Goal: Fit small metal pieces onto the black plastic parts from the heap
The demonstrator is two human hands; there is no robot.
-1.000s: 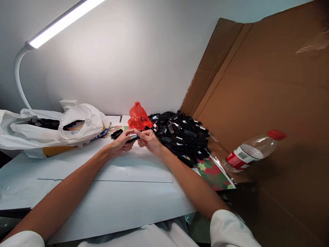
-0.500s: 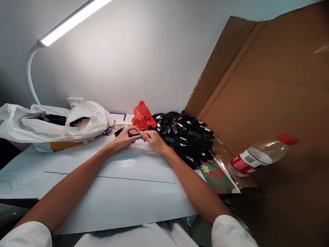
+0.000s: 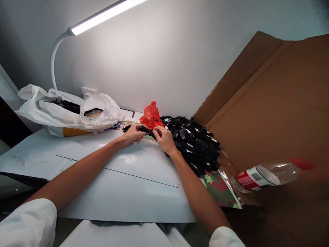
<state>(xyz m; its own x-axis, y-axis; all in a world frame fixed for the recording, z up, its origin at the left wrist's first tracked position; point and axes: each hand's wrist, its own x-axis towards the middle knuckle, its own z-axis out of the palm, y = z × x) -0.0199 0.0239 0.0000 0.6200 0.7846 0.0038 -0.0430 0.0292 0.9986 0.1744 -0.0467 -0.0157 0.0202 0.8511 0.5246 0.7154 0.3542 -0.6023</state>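
A slim black plastic piece (image 3: 147, 130) is held between my two hands, above the white board (image 3: 123, 192). My left hand (image 3: 132, 133) closes on its left end with thumb and fingers. At its right end my right hand (image 3: 164, 139) pinches it between thumb and fingertips. The piece slants down a little to the right, and its exact kind is too small to make out. Close to the right hand lies a large heap of similar black plastic pieces (image 3: 197, 145), several with small white labels. A crumpled red plastic bag (image 3: 151, 116) sits just behind the hands.
A white plastic bag (image 3: 64, 118) with black items inside stands at the left, below a lit lamp (image 3: 108, 16). Along the right rises a cardboard sheet (image 3: 277, 103). A red-capped clear bottle (image 3: 267, 176) leans there beside a patterned sheet (image 3: 221, 188).
My view has tilted and shifted, so the scene sits differently. The hands have turned the piece; its black length shows now, where a silvery part showed by the left fingers before.
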